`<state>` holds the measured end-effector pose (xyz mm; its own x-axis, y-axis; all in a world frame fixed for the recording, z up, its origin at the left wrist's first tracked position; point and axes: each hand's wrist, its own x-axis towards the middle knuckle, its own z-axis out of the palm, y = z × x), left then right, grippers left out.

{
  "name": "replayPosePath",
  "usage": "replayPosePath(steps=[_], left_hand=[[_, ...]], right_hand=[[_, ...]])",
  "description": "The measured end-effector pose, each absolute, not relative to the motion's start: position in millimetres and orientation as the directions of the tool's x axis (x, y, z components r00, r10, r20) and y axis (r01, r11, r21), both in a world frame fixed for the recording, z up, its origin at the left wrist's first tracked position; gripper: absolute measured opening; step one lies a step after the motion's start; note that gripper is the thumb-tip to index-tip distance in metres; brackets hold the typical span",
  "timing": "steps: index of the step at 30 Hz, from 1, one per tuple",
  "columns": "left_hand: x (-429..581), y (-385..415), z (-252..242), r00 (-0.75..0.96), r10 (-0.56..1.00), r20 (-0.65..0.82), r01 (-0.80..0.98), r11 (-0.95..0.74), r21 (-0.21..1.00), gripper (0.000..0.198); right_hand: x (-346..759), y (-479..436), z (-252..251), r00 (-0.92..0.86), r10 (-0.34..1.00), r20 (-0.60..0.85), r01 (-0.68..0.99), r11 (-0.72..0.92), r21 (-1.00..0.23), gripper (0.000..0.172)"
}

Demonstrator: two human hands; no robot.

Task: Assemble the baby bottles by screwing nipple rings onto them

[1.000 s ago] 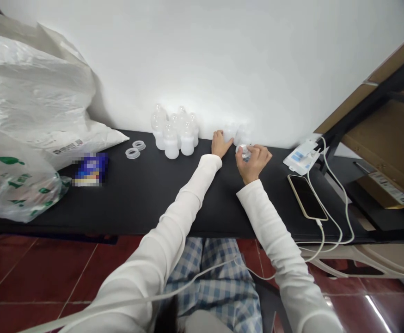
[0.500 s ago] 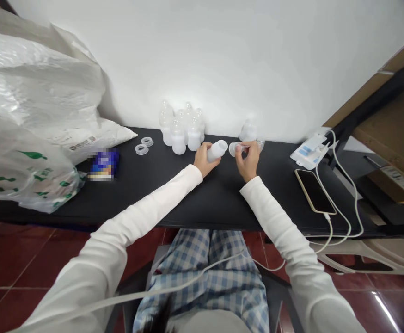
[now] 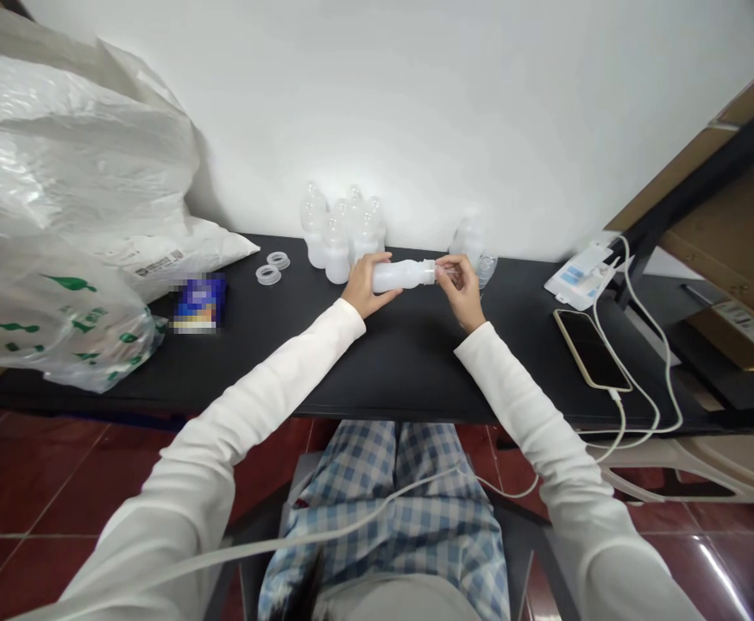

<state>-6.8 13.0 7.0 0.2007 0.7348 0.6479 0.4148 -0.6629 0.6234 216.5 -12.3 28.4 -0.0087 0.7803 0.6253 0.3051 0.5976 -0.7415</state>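
My left hand [image 3: 365, 286] is wrapped round the base end of a translucent white bottle [image 3: 395, 276], which lies sideways above the table with its neck to the right. At the bottle's mouth, the fingers of my right hand [image 3: 462, 287] pinch a small clear piece [image 3: 445, 270]. Those fingers partly cover it, and its full shape cannot be made out. Just right of that hand are clear domed caps [image 3: 486, 269] on the table. Behind it stands another whitish bottle [image 3: 468, 239]. Several bottles with clear domed tops [image 3: 336, 246] are grouped behind my left hand.
Two clear rings [image 3: 268, 274] lie on the black table [image 3: 273, 345], left of the bottles. Further left are a blue packet [image 3: 199, 304] and large plastic bags [image 3: 72, 172]. To the right are a phone [image 3: 590, 349], a white power strip [image 3: 581, 274] and looping cables.
My left hand has turned the bottle from tilted to nearly level, neck rightward. The clear piece in my right hand, held apart from the bottle before, now meets its mouth.
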Motion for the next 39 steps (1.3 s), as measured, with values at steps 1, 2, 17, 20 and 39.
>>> replayPosePath(steps=[1, 2, 17, 20, 39], left_hand=[[-12, 15, 8, 0.206, 0.724, 0.658, 0.393, -0.677, 0.623, 0.065], [-18, 17, 9, 0.211, 0.717, 0.665, 0.379, -0.687, 0.620, 0.067], [-23, 21, 4, -0.050, 0.780, 0.623, 0.023, -0.623, 0.782, 0.056], [-23, 23, 2, -0.063, 0.808, 0.586, -0.015, -0.588, 0.809, 0.053], [-23, 24, 4, -0.085, 0.731, 0.677, 0.130, -0.666, 0.735, 0.058]], right_hand=[[218, -12, 28, -0.019, 0.787, 0.616, 0.298, 0.593, -0.748, 0.038], [218, -12, 28, -0.032, 0.790, 0.613, 0.303, 0.592, -0.747, 0.039], [205, -21, 17, -0.298, 0.600, 0.742, 0.492, 0.763, -0.420, 0.022], [206, -20, 16, -0.293, 0.599, 0.745, 0.513, 0.756, -0.406, 0.023], [214, -19, 22, -0.372, 0.660, 0.653, 0.700, 0.661, -0.270, 0.028]])
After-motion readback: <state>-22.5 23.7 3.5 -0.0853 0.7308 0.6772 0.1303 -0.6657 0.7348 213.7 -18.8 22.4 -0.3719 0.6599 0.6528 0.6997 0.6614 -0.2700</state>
